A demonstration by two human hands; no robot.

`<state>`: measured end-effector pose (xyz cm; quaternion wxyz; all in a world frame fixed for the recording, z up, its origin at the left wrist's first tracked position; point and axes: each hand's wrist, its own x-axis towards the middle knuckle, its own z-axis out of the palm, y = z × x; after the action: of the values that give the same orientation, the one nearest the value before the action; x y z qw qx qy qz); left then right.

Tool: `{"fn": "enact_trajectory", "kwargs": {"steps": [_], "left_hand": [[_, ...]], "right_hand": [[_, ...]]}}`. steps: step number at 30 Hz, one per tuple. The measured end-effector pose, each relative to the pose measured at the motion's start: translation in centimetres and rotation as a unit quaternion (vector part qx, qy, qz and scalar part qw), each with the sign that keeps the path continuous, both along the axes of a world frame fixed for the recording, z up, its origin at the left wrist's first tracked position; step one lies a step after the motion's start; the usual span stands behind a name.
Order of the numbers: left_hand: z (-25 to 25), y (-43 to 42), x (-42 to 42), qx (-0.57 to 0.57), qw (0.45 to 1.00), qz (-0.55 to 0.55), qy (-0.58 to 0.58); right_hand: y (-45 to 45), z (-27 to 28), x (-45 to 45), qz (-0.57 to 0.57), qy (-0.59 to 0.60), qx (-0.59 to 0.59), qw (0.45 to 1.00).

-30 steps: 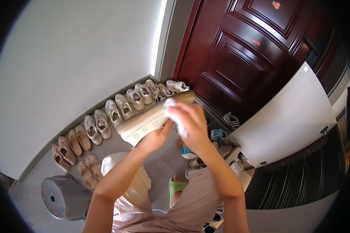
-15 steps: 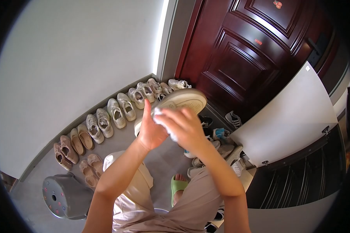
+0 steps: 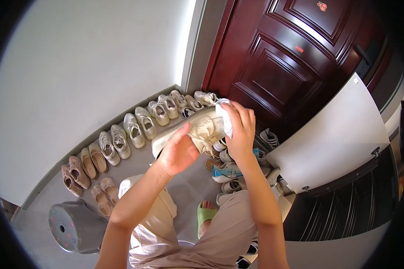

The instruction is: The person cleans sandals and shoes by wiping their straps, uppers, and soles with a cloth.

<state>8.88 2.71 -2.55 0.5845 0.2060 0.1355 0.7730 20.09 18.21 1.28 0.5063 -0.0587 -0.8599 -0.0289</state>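
Note:
A cream lace-up sneaker (image 3: 205, 129) is held up in front of me, its laced upper turned toward me. My left hand (image 3: 180, 153) grips it around the heel half, thumb along its side, with the other fingers partly hidden. My right hand (image 3: 241, 130) is closed on a crumpled white cloth (image 3: 224, 117), which covers the toe end of the sneaker.
Pairs of shoes (image 3: 140, 127) line the wall, with more shoes (image 3: 229, 172) in a cluster at right. A grey stool (image 3: 78, 226) stands at lower left. The cabinet's white flap (image 3: 332, 139) hangs open near the dark red door (image 3: 278, 67).
The sneaker has turned from showing its sole to showing its laces. My right hand has moved right with the white cloth, from beside my left hand to the toe.

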Motion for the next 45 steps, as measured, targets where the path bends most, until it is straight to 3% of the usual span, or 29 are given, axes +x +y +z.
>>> {"fn": "enact_trajectory", "kwargs": {"steps": [3,8,11,17,21,23,27,29,33,35,37,39,40,42,43,45], "left_hand": [[0.0,0.0,0.4,-0.010,0.996,0.035,0.077],[-0.2,0.2,0.9,-0.003,0.999,0.002,0.045],[-0.4,0.5,1.0,0.013,0.998,0.024,0.051],[-0.2,1.0,0.3,0.025,0.995,0.087,0.037],[-0.9,1.3,-0.9,0.040,0.996,0.066,0.035],[-0.7,1.2,-0.8,0.029,0.996,0.078,0.041],[-0.5,1.3,-0.3,0.023,0.998,0.065,0.017],[-0.5,1.2,0.0,0.013,0.997,0.076,0.007],[-0.8,1.1,0.0,0.033,0.996,0.085,0.006],[-0.8,1.0,-0.1,-0.010,0.980,0.187,0.071],[-1.1,1.0,-0.5,-0.004,0.977,0.199,0.075],[-1.7,1.0,-0.7,-0.016,0.953,0.252,0.170],[-2.2,1.0,-0.7,-0.016,0.953,0.252,0.170],[-2.6,0.8,-0.4,-0.097,0.892,0.308,0.316],[-2.4,0.5,-0.1,-0.098,0.892,0.308,0.316],[-1.7,0.0,0.6,-0.104,0.824,0.350,0.434]], "right_hand": [[0.5,-0.7,-0.3,-0.002,0.032,-0.013,0.999],[-0.6,-0.1,-0.3,0.005,0.032,-0.084,0.996],[-1.3,0.5,-0.2,0.048,-0.035,-0.028,0.998],[-2.4,0.3,-0.4,0.144,-0.076,-0.123,0.979],[-2.0,1.2,0.1,0.156,-0.108,-0.072,0.979],[-1.5,1.8,0.6,0.160,-0.097,-0.046,0.981],[-1.4,2.3,0.8,0.080,0.081,-0.047,0.992],[-1.4,1.8,0.6,0.046,0.108,-0.067,0.991],[-2.2,1.0,0.0,0.053,0.053,-0.145,0.987],[-1.7,-0.2,-0.5,0.083,0.057,-0.162,0.982],[-0.8,-0.1,-0.5,0.085,0.074,-0.150,0.982],[0.0,0.4,-0.4,0.045,0.137,-0.149,0.978],[-0.1,0.6,-0.3,0.051,0.154,-0.209,0.964],[-1.0,0.7,-0.6,0.070,0.142,-0.185,0.970],[-1.8,0.7,-0.8,0.088,0.132,-0.162,0.974],[-3.3,1.2,-0.7,0.139,0.096,-0.093,0.981]]}}
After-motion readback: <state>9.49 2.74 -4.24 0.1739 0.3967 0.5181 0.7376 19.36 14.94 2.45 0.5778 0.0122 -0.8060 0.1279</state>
